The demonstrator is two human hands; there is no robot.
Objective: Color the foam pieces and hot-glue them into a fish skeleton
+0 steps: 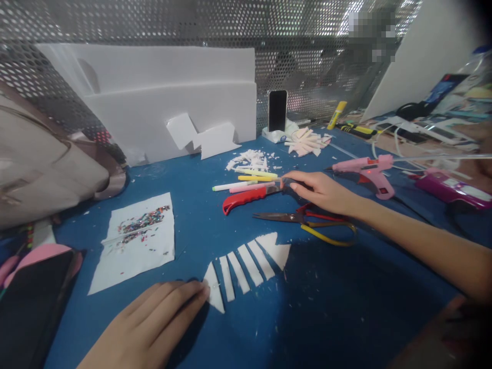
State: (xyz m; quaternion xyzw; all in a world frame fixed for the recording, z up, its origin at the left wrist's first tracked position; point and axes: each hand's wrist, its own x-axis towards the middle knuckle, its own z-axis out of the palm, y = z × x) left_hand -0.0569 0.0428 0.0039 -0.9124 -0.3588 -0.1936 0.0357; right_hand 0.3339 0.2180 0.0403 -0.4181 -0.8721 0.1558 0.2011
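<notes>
A perforated metal panel (154, 23) is standing behind a blue table (200, 215), where white strips (238, 272) are lying in a fish-shaped row. The step in hand seems to be arranging these pieces; the next move probably calls for leaving their gaps undisturbed. The left hand (157, 318) is lying open, straight fingertips touching the pointed end piece (215, 291). The right hand (321, 188) is bending beyond the scissors (279, 217), fingers by the red-handled knife (246, 198); whether they are gripping anything, I cannot tell.
</notes>
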